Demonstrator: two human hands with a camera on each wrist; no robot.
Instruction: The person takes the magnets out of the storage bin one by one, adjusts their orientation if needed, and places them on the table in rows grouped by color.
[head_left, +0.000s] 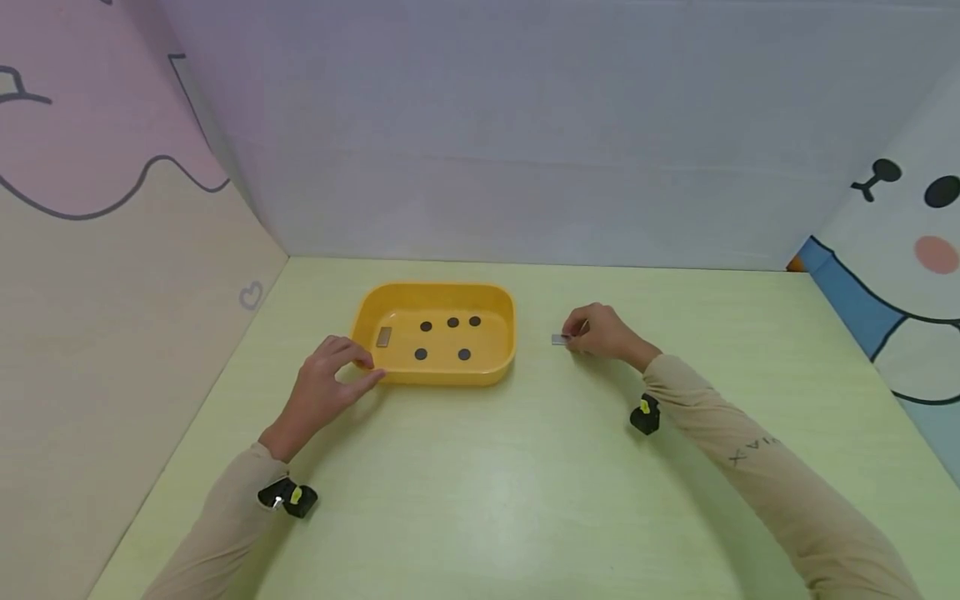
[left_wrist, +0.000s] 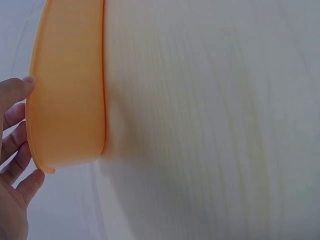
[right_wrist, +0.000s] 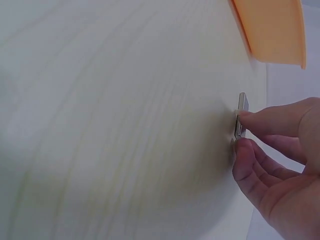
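The right hand [head_left: 603,333] pinches a small flat grey metal piece [head_left: 559,339] between thumb and fingertips; the piece sits at the counter [head_left: 480,483] surface, a little to the right of the yellow tray [head_left: 438,373]. In the right wrist view the piece [right_wrist: 242,115] stands on edge against the counter, held at one end by the fingertips [right_wrist: 245,118]. The left hand [head_left: 327,385] holds the tray's near left corner, thumb against the outer wall and fingers curled over the rim; the left wrist view shows the fingertips [left_wrist: 20,87] touching the rim. Inside the tray lie five dark round discs [head_left: 453,322] and one grey rectangular piece [head_left: 384,337] near its left end. Both sleeves are beige, each with a black wrist camera [head_left: 288,497]. Pale panels with cartoon drawings wall in the counter.
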